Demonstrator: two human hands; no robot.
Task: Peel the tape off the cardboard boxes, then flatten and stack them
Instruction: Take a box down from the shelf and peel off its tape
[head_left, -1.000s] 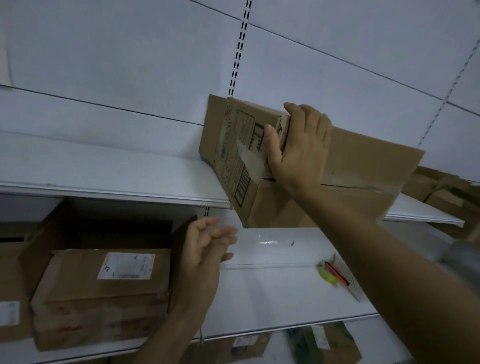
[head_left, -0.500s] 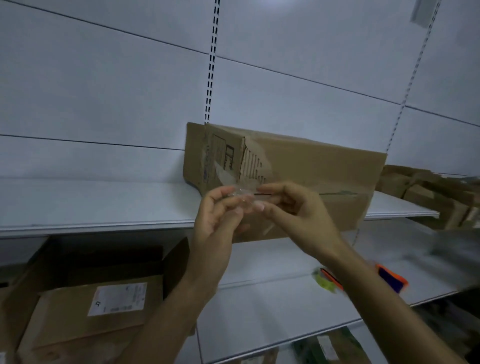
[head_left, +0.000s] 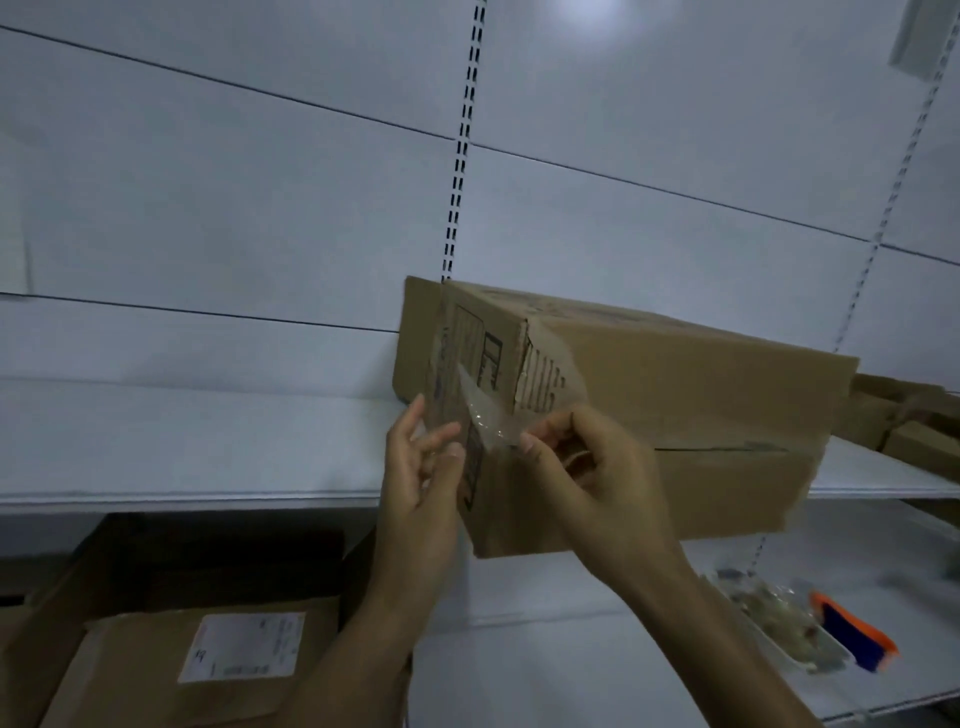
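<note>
2 hands meet at the near corner of a brown cardboard box (head_left: 675, 395) overhanging the white shelf (head_left: 182, 441), long axis running right. Right hand (head_left: 597, 478) pinches clear tape (head_left: 491, 421); left hand (head_left: 421, 467) pinches its other edge.

A large brown rectangular cardboard box (head_left: 675, 395) sat on the white upper shelf, its near corner jutting past the shelf edge, printed black markings on its end face. A strip of clear, glossy packing tape (head_left: 485, 418) was partly lifted from that corner, exposing torn corrugated ribs beside it.
</note>
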